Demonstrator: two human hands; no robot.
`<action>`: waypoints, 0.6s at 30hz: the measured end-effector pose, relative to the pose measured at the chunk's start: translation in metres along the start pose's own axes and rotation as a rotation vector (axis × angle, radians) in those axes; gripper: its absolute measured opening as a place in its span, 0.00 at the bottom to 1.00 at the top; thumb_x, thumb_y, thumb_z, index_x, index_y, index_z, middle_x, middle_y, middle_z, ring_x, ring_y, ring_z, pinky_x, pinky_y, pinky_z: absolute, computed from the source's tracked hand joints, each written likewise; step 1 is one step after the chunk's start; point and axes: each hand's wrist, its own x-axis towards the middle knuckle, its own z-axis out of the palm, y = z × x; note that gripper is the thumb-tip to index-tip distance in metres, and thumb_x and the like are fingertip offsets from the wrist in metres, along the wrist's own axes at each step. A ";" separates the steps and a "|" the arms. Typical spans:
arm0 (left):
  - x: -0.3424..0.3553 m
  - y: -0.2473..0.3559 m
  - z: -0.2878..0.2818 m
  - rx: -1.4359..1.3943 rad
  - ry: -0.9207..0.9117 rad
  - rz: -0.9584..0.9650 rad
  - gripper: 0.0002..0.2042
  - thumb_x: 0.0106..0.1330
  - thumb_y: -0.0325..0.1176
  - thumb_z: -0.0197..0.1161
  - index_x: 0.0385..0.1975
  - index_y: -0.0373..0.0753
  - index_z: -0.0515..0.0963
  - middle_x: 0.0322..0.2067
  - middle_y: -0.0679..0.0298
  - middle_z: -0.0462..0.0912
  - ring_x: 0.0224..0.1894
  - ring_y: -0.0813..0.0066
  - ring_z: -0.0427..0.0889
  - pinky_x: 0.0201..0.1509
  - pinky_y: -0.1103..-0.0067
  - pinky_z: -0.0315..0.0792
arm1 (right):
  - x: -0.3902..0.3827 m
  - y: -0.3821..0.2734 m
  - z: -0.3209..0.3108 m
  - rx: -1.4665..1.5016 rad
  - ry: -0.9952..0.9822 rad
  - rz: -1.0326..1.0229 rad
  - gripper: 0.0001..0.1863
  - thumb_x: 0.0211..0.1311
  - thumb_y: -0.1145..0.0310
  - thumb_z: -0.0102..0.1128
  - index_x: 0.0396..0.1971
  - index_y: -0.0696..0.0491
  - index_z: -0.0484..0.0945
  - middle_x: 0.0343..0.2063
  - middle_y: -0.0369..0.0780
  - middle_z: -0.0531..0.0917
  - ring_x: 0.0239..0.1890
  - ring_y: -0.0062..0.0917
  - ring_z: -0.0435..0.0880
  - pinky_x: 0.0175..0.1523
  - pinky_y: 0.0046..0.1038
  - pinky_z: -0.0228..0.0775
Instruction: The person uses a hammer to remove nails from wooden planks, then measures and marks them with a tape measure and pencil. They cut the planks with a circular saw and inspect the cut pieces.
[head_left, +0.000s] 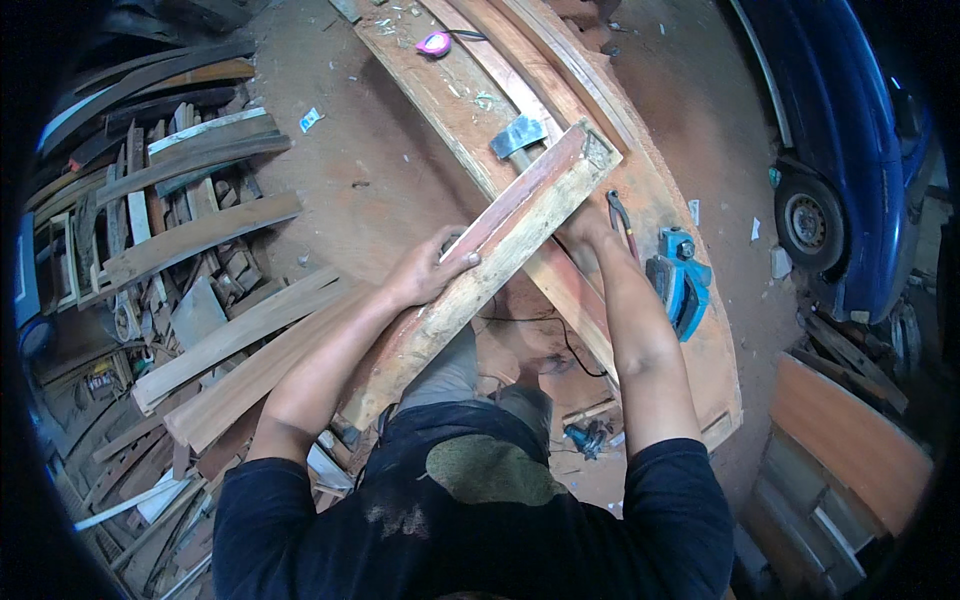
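Timber beam (507, 254) slants across the centre of the frame, left hand (426, 270) clasping its edge, right hand (581, 224) partly hidden beneath, grip impossible to tell; positioning seems in hand, the next move likely calling for steady support

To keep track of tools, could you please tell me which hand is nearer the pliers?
Right. The right hand is beside the pliers, partly hidden by the beam; the left hand is farther left, on it.

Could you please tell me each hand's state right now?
Left hand: holding the wooden beam by its edge.
Right hand: mostly hidden behind the beam; grip unclear.
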 end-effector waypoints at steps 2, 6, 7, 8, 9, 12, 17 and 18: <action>-0.001 0.001 -0.006 0.012 -0.032 -0.028 0.33 0.69 0.55 0.65 0.62 0.32 0.73 0.54 0.43 0.82 0.59 0.56 0.81 0.65 0.66 0.72 | -0.012 -0.011 0.012 0.310 0.044 0.146 0.29 0.55 0.56 0.67 0.55 0.57 0.81 0.52 0.54 0.84 0.54 0.48 0.84 0.60 0.37 0.75; -0.004 0.013 -0.031 0.097 -0.113 -0.099 0.33 0.68 0.60 0.63 0.58 0.34 0.78 0.51 0.41 0.83 0.57 0.49 0.83 0.62 0.64 0.73 | -0.087 -0.057 -0.020 0.648 0.110 0.419 0.33 0.46 0.55 0.70 0.48 0.65 0.80 0.43 0.60 0.85 0.48 0.50 0.86 0.54 0.42 0.76; 0.000 0.017 -0.038 0.112 -0.163 -0.114 0.32 0.68 0.59 0.62 0.58 0.34 0.78 0.52 0.41 0.83 0.57 0.49 0.83 0.61 0.64 0.74 | -0.117 -0.064 -0.024 0.708 0.132 0.445 0.32 0.45 0.56 0.71 0.46 0.66 0.79 0.40 0.61 0.85 0.47 0.51 0.86 0.53 0.42 0.77; 0.005 0.019 -0.042 0.130 -0.215 -0.122 0.32 0.69 0.59 0.62 0.58 0.35 0.78 0.52 0.41 0.83 0.56 0.48 0.83 0.60 0.64 0.74 | -0.146 -0.067 -0.021 0.660 0.158 0.511 0.32 0.45 0.56 0.71 0.46 0.67 0.79 0.40 0.60 0.85 0.47 0.50 0.86 0.53 0.42 0.77; 0.008 0.019 -0.043 0.144 -0.230 -0.123 0.32 0.69 0.59 0.61 0.58 0.35 0.77 0.51 0.40 0.83 0.56 0.47 0.83 0.60 0.63 0.74 | -0.176 -0.074 -0.015 0.615 0.178 0.579 0.32 0.45 0.56 0.71 0.45 0.67 0.79 0.39 0.59 0.85 0.47 0.49 0.86 0.53 0.42 0.77; 0.014 0.003 -0.033 0.177 -0.245 -0.101 0.31 0.70 0.59 0.60 0.58 0.36 0.77 0.50 0.40 0.83 0.54 0.44 0.83 0.59 0.61 0.74 | -0.248 -0.100 0.003 0.640 0.240 0.771 0.28 0.44 0.59 0.73 0.39 0.66 0.79 0.35 0.58 0.84 0.40 0.47 0.87 0.49 0.42 0.77; 0.034 -0.044 0.010 0.217 -0.325 -0.081 0.34 0.70 0.62 0.56 0.57 0.34 0.78 0.48 0.37 0.83 0.54 0.39 0.82 0.60 0.59 0.73 | -0.295 -0.163 -0.001 0.597 0.524 0.906 0.21 0.50 0.67 0.69 0.40 0.63 0.75 0.28 0.49 0.81 0.29 0.38 0.85 0.36 0.37 0.76; 0.040 -0.051 0.018 0.248 -0.364 -0.105 0.34 0.70 0.63 0.55 0.57 0.34 0.78 0.48 0.36 0.82 0.54 0.39 0.81 0.60 0.59 0.73 | -0.304 -0.158 0.024 0.515 0.595 0.883 0.20 0.51 0.69 0.68 0.42 0.62 0.74 0.28 0.47 0.81 0.28 0.36 0.84 0.34 0.35 0.76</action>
